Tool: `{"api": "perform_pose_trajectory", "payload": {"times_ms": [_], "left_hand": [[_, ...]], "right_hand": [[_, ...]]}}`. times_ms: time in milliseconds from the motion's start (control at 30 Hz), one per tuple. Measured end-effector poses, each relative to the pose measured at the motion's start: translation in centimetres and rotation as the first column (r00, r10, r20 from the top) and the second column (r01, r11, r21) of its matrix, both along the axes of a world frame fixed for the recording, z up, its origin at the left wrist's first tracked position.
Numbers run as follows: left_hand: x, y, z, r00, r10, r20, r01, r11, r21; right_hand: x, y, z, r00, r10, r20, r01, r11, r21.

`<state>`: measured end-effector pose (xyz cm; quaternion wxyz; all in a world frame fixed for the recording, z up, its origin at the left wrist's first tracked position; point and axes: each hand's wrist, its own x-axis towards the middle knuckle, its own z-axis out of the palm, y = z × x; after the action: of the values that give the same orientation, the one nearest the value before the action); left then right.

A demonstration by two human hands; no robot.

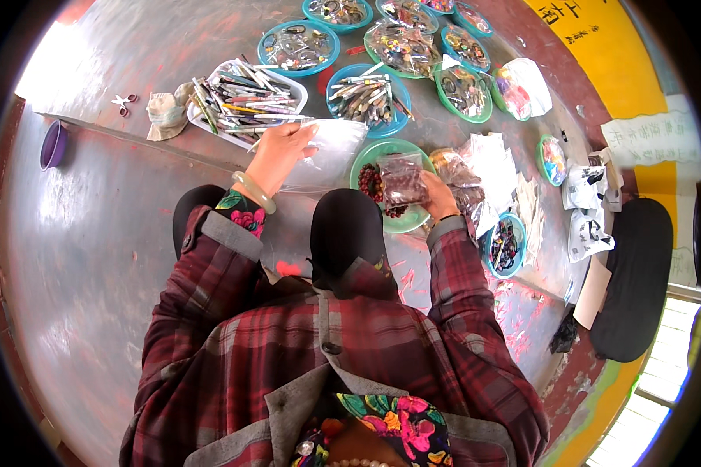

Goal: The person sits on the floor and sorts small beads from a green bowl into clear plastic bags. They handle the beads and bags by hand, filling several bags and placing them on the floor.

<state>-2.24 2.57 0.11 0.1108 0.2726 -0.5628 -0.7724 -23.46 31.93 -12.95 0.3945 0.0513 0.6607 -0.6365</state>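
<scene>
My left hand (276, 152) grips the edge of a clear plastic bag (327, 152) that lies flat on the floor by my knee. A pale bangle sits on that wrist. My right hand (438, 194) holds a small clear bag filled with dark red beads (401, 180) over a green bowl (374, 156). More dark red beads (370, 183) lie in that bowl. I sit on the floor in a red plaid jacket, my knees in black trousers.
A white tray of pens (241, 101) and a blue bowl of pens (366, 97) lie beyond my hands. Several blue and green bowls of small trinkets (300, 47) fan out ahead and to the right. Scissors (122, 101) and a purple bowl (52, 144) lie far left.
</scene>
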Motion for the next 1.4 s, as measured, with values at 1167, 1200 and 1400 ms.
{"api": "perform_pose_trajectory", "payload": {"times_ms": [1167, 1200, 1400], "left_hand": [[1.4, -1.3, -1.1, 0.996, 0.012, -0.086, -0.01, 1.0, 0.028], [1.4, -1.3, -1.1, 0.996, 0.012, -0.084, -0.01, 1.0, 0.021], [1.3, -1.3, -0.9, 0.999, 0.005, -0.051, -0.005, 1.0, -0.01]], "right_hand": [[6.3, 0.4, -7.1, 0.806, -0.582, 0.102, 0.591, 0.793, -0.144], [6.2, 0.3, -6.7, 0.811, -0.575, 0.107, 0.585, 0.797, -0.151], [6.5, -0.1, -5.0, 0.807, -0.583, 0.091, 0.59, 0.8, -0.107]]}}
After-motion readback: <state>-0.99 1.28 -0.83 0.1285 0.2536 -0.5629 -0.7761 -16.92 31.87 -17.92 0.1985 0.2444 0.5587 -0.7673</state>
